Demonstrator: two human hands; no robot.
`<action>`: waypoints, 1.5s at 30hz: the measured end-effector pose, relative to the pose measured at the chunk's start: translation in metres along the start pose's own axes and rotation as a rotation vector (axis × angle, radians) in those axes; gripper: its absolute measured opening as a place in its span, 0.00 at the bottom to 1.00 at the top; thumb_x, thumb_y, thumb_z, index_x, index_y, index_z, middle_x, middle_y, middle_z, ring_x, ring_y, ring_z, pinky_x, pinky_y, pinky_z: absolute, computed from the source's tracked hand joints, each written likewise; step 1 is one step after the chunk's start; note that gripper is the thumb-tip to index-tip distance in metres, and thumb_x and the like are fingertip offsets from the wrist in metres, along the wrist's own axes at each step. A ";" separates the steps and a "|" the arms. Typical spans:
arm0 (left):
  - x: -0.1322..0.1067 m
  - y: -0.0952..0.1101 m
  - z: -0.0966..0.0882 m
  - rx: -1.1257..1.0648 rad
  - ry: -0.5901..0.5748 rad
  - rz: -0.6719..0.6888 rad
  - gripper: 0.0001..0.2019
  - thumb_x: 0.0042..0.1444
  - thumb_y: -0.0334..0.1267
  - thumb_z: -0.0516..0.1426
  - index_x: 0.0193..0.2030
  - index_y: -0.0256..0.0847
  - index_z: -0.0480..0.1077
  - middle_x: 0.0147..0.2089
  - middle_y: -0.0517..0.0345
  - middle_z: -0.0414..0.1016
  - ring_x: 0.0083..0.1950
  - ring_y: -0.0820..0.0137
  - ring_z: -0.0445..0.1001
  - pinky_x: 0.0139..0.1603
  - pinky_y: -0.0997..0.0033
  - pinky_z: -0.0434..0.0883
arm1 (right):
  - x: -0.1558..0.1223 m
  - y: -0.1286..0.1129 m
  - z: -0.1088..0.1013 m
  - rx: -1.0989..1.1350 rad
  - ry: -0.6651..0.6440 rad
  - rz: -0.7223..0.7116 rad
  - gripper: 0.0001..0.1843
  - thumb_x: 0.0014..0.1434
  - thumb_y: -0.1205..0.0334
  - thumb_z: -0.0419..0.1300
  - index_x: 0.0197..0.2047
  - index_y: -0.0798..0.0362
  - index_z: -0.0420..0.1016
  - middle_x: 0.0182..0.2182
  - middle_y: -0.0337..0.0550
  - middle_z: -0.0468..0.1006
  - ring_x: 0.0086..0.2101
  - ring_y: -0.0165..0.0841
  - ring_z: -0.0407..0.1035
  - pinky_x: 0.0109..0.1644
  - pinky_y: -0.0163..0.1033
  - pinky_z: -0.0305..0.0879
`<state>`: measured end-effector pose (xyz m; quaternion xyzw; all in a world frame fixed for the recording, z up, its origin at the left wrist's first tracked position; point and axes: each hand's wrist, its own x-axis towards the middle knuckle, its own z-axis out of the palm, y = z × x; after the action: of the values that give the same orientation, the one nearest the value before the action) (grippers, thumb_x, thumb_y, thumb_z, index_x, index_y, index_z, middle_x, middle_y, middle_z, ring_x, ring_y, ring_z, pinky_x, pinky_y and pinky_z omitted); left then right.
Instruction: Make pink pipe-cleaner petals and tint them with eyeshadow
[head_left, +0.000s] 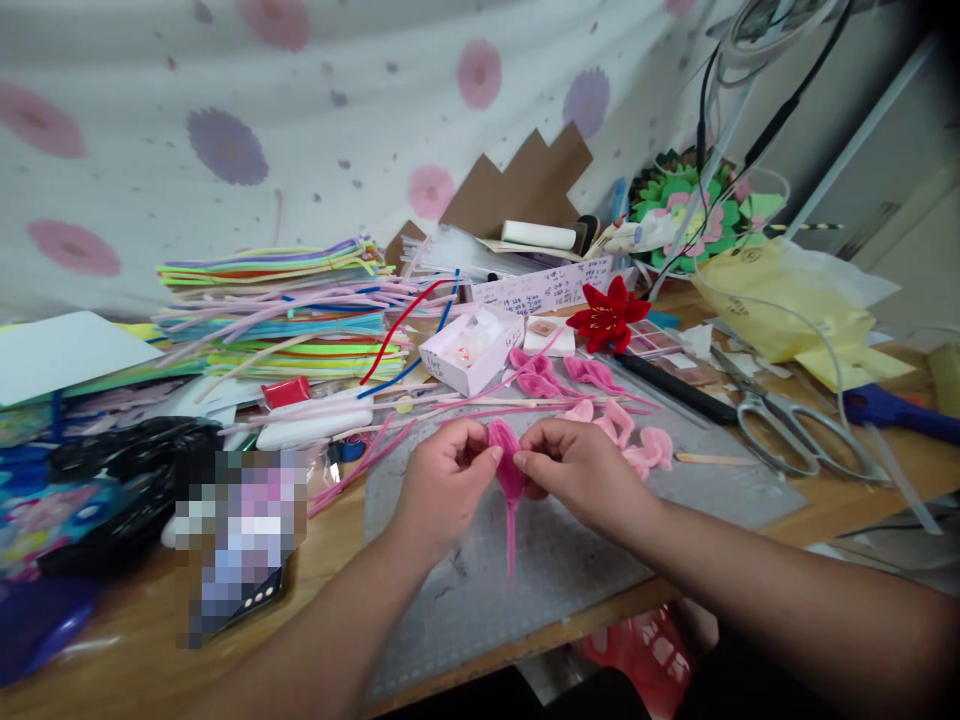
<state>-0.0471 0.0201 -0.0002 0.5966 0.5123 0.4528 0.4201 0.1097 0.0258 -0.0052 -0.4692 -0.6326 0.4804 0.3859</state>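
Observation:
Between my two hands, above the grey cutting mat (450, 610), is a pink pipe-cleaner petal (507, 470) with its stem hanging down. My left hand (448, 475) pinches its left edge between thumb and fingertips. On the other edge, the thumb and fingers of my right hand (574, 470) are closed on the same petal. Just beyond lie more deep pink petals (536, 375) with long stems. Light pink pipe-cleaner pieces (637, 445) rest behind my right wrist.
Bundles of coloured pipe cleaners (300, 330) are piled at the back left. A white box (472, 350) and a red pipe-cleaner flower (611, 315) stand behind the petals. Scissors (780, 420) lie at the right. A phone (244, 540), blurred out, sits at the left.

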 end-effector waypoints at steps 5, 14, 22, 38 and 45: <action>0.000 -0.002 0.001 0.056 0.012 0.004 0.05 0.50 0.34 0.58 0.26 0.38 0.66 0.22 0.66 0.64 0.25 0.76 0.61 0.26 0.76 0.60 | 0.001 0.001 -0.001 -0.045 0.008 -0.030 0.06 0.51 0.65 0.54 0.24 0.53 0.65 0.18 0.36 0.71 0.21 0.28 0.67 0.24 0.32 0.61; 0.000 -0.003 0.001 0.033 -0.021 -0.009 0.04 0.50 0.34 0.57 0.27 0.38 0.65 0.23 0.66 0.64 0.25 0.76 0.61 0.27 0.76 0.60 | 0.001 0.002 0.001 0.005 -0.033 -0.019 0.06 0.50 0.64 0.53 0.23 0.53 0.65 0.18 0.35 0.70 0.20 0.27 0.65 0.23 0.31 0.60; -0.002 -0.002 0.001 0.060 -0.026 0.009 0.03 0.50 0.34 0.57 0.29 0.38 0.68 0.24 0.65 0.66 0.26 0.75 0.63 0.27 0.76 0.62 | 0.002 0.005 0.001 0.000 -0.029 -0.046 0.06 0.51 0.64 0.53 0.24 0.53 0.64 0.18 0.35 0.69 0.20 0.26 0.64 0.23 0.31 0.59; 0.000 -0.005 0.001 0.129 -0.003 0.035 0.05 0.49 0.34 0.57 0.24 0.38 0.67 0.21 0.63 0.67 0.24 0.74 0.64 0.25 0.75 0.62 | 0.004 0.010 0.000 0.016 -0.023 -0.070 0.05 0.51 0.64 0.54 0.25 0.53 0.66 0.19 0.35 0.69 0.21 0.27 0.65 0.25 0.32 0.60; -0.002 -0.001 0.000 -0.033 -0.075 -0.051 0.05 0.52 0.38 0.58 0.32 0.38 0.69 0.25 0.63 0.69 0.27 0.73 0.68 0.28 0.73 0.67 | 0.004 0.002 -0.002 -0.099 -0.024 -0.154 0.07 0.54 0.65 0.55 0.26 0.54 0.71 0.22 0.36 0.72 0.25 0.27 0.65 0.29 0.31 0.59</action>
<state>-0.0474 0.0180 -0.0016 0.5928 0.5039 0.4276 0.4602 0.1112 0.0301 -0.0063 -0.4320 -0.6941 0.4232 0.3905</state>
